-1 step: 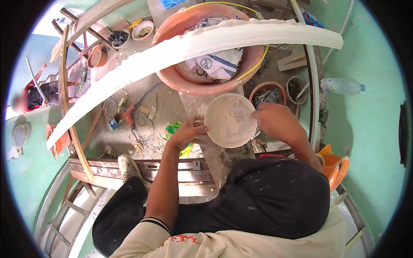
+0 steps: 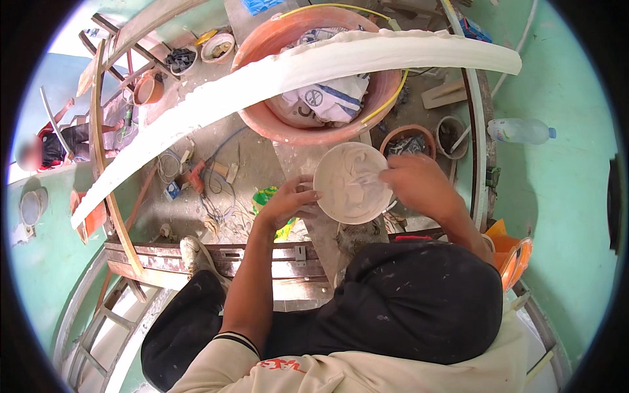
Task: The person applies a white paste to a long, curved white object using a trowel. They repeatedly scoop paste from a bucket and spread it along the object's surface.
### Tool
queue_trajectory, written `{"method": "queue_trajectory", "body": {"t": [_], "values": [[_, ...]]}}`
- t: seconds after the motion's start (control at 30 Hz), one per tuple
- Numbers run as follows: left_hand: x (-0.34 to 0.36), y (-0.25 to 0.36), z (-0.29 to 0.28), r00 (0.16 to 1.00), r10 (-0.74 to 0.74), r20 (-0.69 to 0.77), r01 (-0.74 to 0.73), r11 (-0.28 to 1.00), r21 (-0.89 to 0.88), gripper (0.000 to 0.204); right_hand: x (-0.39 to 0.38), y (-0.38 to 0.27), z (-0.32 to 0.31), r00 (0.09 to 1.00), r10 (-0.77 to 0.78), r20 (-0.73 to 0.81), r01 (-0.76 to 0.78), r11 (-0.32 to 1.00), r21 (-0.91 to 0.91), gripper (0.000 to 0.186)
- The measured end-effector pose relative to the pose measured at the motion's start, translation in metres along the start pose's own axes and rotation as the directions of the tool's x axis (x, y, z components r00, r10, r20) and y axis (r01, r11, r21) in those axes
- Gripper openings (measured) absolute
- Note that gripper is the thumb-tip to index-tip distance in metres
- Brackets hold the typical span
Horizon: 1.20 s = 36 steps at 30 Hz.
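A round white bowl [image 2: 347,190] of wet white plaster sits in front of me above my dark-clothed knees. My left hand [image 2: 288,200] grips the bowl's left rim. Over the right rim, my right hand [image 2: 419,183] is closed around a thin stirring tool [image 2: 368,180], which reaches into the plaster and is blurred. A long curved white plaster moulding [image 2: 295,72] arches across the scene just beyond the bowl.
A big orange tub [image 2: 259,121] holding bags stands behind the moulding. Near it are a small orange bowl [image 2: 409,134], a drill with cables [image 2: 196,173], a plastic bottle [image 2: 521,131] and an orange bucket [image 2: 514,259]. A curved wooden frame [image 2: 105,164] and another person [image 2: 59,144] are at the left.
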<state>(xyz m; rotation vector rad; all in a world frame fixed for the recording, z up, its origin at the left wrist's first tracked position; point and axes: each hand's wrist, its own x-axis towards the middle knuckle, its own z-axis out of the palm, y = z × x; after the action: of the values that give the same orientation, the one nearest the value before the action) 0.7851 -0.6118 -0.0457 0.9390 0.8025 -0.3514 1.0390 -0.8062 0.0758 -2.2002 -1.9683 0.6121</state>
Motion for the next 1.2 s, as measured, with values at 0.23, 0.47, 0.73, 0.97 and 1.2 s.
{"method": "queue_trajectory", "body": {"t": [0.23,0.47,0.73,0.97,1.2], "values": [[-0.004,0.048,0.028,0.987,0.128,-0.098,-0.117,0.987,0.111,0.072,0.048,0.000,-0.006,0.931,-0.325,-0.164,0.254,0.903,-0.347,0.012],[-0.024,0.082,0.015,0.962,0.247,-0.113,-0.195,0.918,0.344,0.070,0.012,0.015,0.027,0.973,0.039,-0.228,-0.102,0.957,-0.272,0.016],[-0.029,0.091,0.024,0.940,0.319,-0.125,-0.233,0.864,0.447,0.074,0.002,-0.014,0.034,0.952,0.194,0.236,-0.238,0.956,0.174,0.023],[-0.027,0.089,0.024,0.897,0.442,0.003,-0.358,0.723,0.591,0.086,0.022,-0.012,0.021,0.971,0.125,0.203,-0.207,0.866,0.455,0.029],[-0.022,0.080,0.006,0.949,0.314,-0.017,-0.259,0.813,0.522,0.084,0.039,0.026,0.028,0.949,0.132,0.285,-0.313,0.488,0.815,0.028]]}}
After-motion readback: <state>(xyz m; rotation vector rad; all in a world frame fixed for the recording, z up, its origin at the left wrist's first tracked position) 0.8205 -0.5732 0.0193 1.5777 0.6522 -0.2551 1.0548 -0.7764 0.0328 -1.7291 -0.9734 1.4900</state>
